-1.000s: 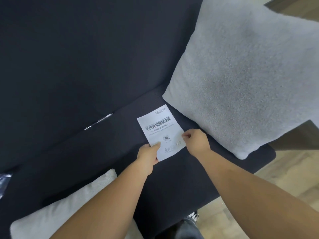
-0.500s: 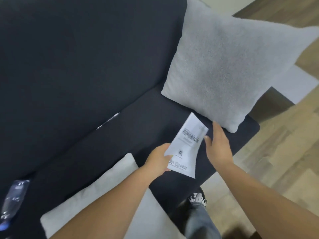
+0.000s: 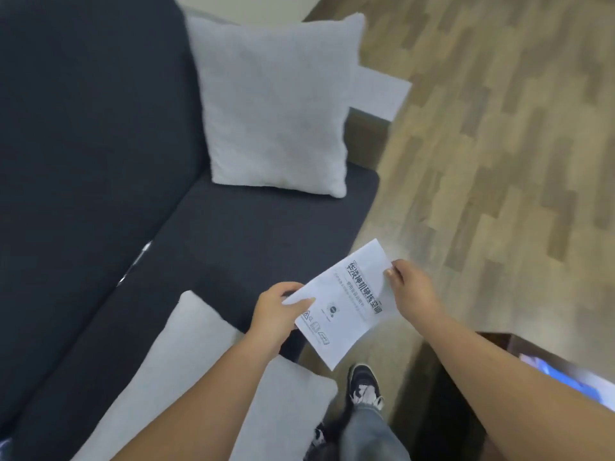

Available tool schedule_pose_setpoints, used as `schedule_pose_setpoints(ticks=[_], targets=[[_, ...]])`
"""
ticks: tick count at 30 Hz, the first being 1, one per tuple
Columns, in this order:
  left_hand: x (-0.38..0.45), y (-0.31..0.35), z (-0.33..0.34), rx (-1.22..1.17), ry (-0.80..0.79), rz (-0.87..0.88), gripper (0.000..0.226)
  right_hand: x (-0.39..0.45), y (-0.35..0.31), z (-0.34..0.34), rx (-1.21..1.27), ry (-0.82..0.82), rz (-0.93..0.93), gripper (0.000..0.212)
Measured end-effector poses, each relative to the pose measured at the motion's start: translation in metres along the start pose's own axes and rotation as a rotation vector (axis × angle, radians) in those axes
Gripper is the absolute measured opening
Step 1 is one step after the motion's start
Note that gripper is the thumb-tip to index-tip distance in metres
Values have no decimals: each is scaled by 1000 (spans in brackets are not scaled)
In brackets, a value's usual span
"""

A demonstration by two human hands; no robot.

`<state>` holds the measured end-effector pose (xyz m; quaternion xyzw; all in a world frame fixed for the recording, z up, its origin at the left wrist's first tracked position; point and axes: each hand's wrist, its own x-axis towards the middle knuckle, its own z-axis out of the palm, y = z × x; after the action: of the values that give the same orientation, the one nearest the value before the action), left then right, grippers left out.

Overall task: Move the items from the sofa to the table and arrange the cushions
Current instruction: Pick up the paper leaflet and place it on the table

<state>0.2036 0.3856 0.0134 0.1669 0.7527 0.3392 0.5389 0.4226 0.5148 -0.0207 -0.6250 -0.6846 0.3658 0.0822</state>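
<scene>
A white printed leaflet (image 3: 346,304) is held in the air in the lower centre of the frame, clear of the sofa and partly over the seat's front edge and the floor, its printed face turned up towards the camera with bold dark characters running diagonally across it and small icons near its lower left. The left hand (image 3: 278,314) pinches the leaflet's left edge, thumb on top and fingers curled beneath, while the right hand (image 3: 411,289) grips its upper right edge between thumb and fingertips; both hands are closed on the paper. Behind and to the left lies the dark navy sofa (image 3: 100,144), filling the left half of the frame, its backrest in the upper left and its seat running down to the lower left. A light grey cushion (image 3: 276,108) stands leaning against the backrest at the sofa's far end, in the upper centre. A second light grey cushion (image 3: 196,371) lies flat on the seat at the lower left, partly hidden by the left forearm. Wood-patterned flooring (image 3: 499,144) covers the right side. A dark table (image 3: 449,394) shows at the lower right edge, beneath the right forearm. At the bottom centre a black-and-white shoe (image 3: 364,384) and a jeans leg (image 3: 369,430) stand on the floor between sofa and table.
</scene>
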Motion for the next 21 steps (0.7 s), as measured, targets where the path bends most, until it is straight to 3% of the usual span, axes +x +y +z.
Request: schedule_pose_setpoints(ticks=[4, 15, 21], targets=[[-5, -10, 71, 61, -33, -58, 18, -37, 66, -38, 84, 67, 198, 17], [-75, -65, 257, 250, -239, -82, 18, -200, 244, -93, 207, 296, 738, 27], [-96, -112, 316, 507, -489, -81, 24, -265, 318, -76, 264, 342, 972, 23]])
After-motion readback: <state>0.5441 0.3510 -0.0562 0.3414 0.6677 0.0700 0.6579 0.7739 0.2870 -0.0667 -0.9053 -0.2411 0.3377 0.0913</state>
